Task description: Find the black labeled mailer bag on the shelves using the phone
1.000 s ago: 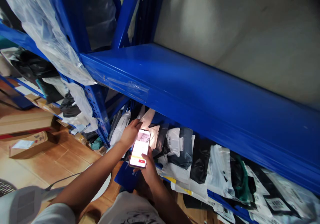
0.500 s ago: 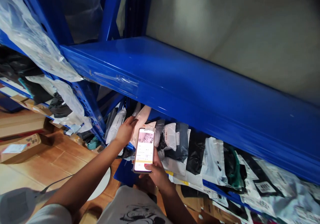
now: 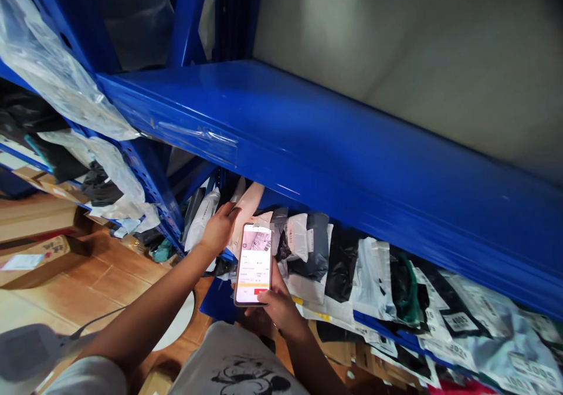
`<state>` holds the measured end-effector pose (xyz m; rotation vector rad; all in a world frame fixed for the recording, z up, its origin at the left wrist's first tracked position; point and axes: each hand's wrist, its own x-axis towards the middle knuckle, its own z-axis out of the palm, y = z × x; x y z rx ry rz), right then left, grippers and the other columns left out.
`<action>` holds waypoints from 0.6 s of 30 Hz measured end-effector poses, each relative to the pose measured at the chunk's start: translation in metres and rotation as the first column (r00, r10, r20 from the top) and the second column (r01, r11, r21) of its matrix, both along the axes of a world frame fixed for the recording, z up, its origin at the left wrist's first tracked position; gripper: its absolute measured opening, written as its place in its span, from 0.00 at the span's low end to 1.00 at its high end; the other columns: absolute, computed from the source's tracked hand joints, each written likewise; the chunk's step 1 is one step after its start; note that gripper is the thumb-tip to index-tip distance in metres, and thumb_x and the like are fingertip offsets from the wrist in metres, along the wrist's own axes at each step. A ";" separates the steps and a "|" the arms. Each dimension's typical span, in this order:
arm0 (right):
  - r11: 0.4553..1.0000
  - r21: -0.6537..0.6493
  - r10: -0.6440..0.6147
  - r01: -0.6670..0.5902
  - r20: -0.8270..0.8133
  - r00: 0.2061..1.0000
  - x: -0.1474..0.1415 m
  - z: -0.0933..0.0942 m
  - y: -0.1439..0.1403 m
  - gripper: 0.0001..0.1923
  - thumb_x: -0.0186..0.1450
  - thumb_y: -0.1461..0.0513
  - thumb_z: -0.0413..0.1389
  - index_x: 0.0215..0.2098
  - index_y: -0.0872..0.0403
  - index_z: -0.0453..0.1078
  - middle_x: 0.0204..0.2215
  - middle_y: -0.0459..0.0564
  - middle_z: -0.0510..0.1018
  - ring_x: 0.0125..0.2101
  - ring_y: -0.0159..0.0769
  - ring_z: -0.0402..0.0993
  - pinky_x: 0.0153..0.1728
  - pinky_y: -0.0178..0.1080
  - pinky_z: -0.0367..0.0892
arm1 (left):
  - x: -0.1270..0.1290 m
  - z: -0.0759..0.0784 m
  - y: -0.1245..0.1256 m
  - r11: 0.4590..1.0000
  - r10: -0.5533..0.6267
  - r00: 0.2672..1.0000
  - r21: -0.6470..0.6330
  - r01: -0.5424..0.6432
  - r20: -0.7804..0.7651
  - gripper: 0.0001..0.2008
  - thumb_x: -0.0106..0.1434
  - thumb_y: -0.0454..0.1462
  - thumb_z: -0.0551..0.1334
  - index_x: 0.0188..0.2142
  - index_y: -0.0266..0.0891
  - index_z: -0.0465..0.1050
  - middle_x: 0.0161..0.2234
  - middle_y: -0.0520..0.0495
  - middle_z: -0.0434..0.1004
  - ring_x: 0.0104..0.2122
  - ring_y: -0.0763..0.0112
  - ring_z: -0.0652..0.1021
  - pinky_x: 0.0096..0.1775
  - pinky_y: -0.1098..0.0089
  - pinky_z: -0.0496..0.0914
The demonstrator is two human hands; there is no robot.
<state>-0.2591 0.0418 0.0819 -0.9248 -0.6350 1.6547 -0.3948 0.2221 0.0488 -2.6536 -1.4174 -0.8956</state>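
My right hand [image 3: 277, 302] is closed around a smartphone [image 3: 254, 266], its thumb over a red button low on the lit screen. The upper part of the screen shows a camera picture of a printed label with a barcode. My left hand [image 3: 219, 229] reaches to the shelf, its fingers closed on the edge of a pale pink parcel bag [image 3: 247, 202] that stands upright among other parcels. The phone covers the lower part of this bag. Just right of it are a grey parcel [image 3: 278, 230] and a white parcel with a barcode [image 3: 297, 236].
A broad blue shelf beam [image 3: 308, 160] runs right above my hands. More bagged parcels [image 3: 373, 277] fill the shelf to the right. At left stand a blue upright [image 3: 153, 189] and cardboard boxes [image 3: 44, 260] on the tiled floor. A round white object [image 3: 178, 324] lies below my left forearm.
The view has shifted slightly, so the shelf and parcels sit a little further left. Both hands keep their holds on the phone and the pink bag.
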 end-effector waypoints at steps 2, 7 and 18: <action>1.000 -0.019 -0.011 0.011 -0.013 1.000 0.000 0.001 0.000 0.49 0.50 0.68 0.55 0.68 0.45 0.45 0.47 0.52 0.80 0.38 0.45 0.79 0.20 0.35 0.74 | 0.000 0.000 0.000 1.000 -0.003 1.000 0.000 0.003 0.013 0.15 0.64 0.26 0.55 0.47 0.38 0.74 0.44 0.42 0.74 0.43 0.63 0.76 0.42 0.67 0.73; 0.998 -0.046 -0.043 0.045 0.036 0.998 0.001 -0.002 -0.002 0.49 0.53 0.68 0.54 0.68 0.45 0.41 0.47 0.52 0.79 0.39 0.47 0.80 0.19 0.35 0.74 | 0.000 -0.002 0.001 1.000 -0.002 1.000 0.007 0.002 0.027 0.14 0.64 0.26 0.55 0.46 0.37 0.74 0.44 0.41 0.74 0.43 0.62 0.76 0.42 0.67 0.74; 0.959 -0.109 -0.256 0.260 0.047 0.966 0.023 0.007 -0.005 0.58 0.48 0.66 0.60 0.69 0.47 0.32 0.43 0.50 0.82 0.36 0.49 0.81 0.16 0.35 0.71 | 0.001 -0.003 0.001 0.999 0.006 1.000 -0.037 -0.004 0.031 0.15 0.65 0.28 0.55 0.47 0.38 0.75 0.44 0.41 0.73 0.44 0.62 0.76 0.46 0.66 0.74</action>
